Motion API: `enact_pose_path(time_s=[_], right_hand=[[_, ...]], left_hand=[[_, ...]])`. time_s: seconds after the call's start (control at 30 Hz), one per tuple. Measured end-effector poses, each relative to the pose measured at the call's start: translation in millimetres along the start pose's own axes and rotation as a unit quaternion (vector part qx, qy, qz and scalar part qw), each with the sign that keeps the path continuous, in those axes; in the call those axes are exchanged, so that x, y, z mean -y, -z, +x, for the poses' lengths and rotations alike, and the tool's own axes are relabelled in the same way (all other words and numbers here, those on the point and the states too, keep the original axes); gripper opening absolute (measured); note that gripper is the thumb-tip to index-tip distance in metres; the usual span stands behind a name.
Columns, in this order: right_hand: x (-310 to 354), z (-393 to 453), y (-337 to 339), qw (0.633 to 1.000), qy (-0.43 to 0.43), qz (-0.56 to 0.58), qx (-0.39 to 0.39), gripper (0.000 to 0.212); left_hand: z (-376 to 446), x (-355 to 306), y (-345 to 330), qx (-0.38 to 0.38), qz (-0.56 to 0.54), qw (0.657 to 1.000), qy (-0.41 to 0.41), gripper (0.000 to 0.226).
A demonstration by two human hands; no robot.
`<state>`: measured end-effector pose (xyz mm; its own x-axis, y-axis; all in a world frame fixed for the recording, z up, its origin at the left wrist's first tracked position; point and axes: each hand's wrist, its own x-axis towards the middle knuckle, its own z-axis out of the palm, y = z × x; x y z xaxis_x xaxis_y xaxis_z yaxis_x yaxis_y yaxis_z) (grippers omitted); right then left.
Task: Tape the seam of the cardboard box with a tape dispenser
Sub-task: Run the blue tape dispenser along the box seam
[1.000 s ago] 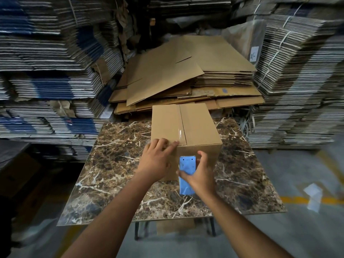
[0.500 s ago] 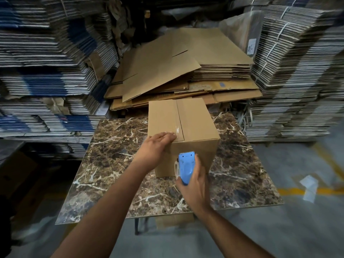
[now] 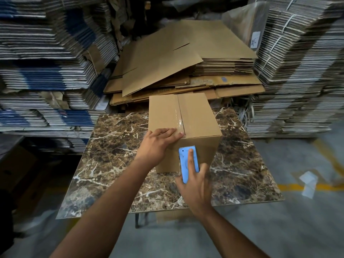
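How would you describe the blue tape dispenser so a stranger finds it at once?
Start at the marble-patterned table, where one closed cardboard box stands. Against the box's near side, the right hand holds the tape dispenser. It is the only bright blue, toothed tool there.

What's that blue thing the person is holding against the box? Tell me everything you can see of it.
The blue tape dispenser looks like smooth plastic, a flat oblong with rounded corners and a toothed cutting edge along its top end. It stands roughly upright against the near side of the cardboard box, below the taped top seam. The right hand grips it from below, one finger laid up its face. Its tape roll is hidden behind it. Its lower end sits just above the marble-patterned table.
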<state>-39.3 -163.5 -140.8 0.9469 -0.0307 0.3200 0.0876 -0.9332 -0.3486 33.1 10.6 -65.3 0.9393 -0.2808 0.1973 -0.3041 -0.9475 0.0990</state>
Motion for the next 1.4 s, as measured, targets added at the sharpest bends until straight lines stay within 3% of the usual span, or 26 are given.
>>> enact_pose_path(time_s=[0.2,0.57,0.67,0.9,1.03,1.1,1.27,1.4], right_hand=[[-4,-5,-13,0.997,0.003,0.048,0.052,0.112],[-11,-7,-28,0.999,0.036,0.021,-0.026,0.103],[-9,-7,-29,0.999,0.027,0.028,-0.031,0.096],[-2,-8,-28,0.995,-0.013,0.096,-0.008,0.104],[2,1,-24,0.933,-0.189,0.303,0.050,0.096],[-1,6,-26,0.899,-0.235,0.366,0.059,0.088],[-18,19,-30,0.824,-0.279,0.473,0.137,0.048],[-27,29,-22,0.829,-0.238,0.467,0.194,0.035]], left_hand=[[-1,3,1,-0.012,-0.033,0.999,-0.006,0.061],[0,1,5,-0.002,-0.025,1.000,-0.002,0.062],[1,1,6,-0.002,-0.021,1.000,0.001,0.058],[1,0,5,-0.007,-0.028,1.000,0.009,0.058],[3,0,2,-0.008,-0.023,1.000,0.017,0.057],[4,0,3,-0.009,-0.021,1.000,0.021,0.061],[3,-1,3,-0.012,-0.016,1.000,0.021,0.063],[3,-1,3,-0.009,-0.015,1.000,0.021,0.063]])
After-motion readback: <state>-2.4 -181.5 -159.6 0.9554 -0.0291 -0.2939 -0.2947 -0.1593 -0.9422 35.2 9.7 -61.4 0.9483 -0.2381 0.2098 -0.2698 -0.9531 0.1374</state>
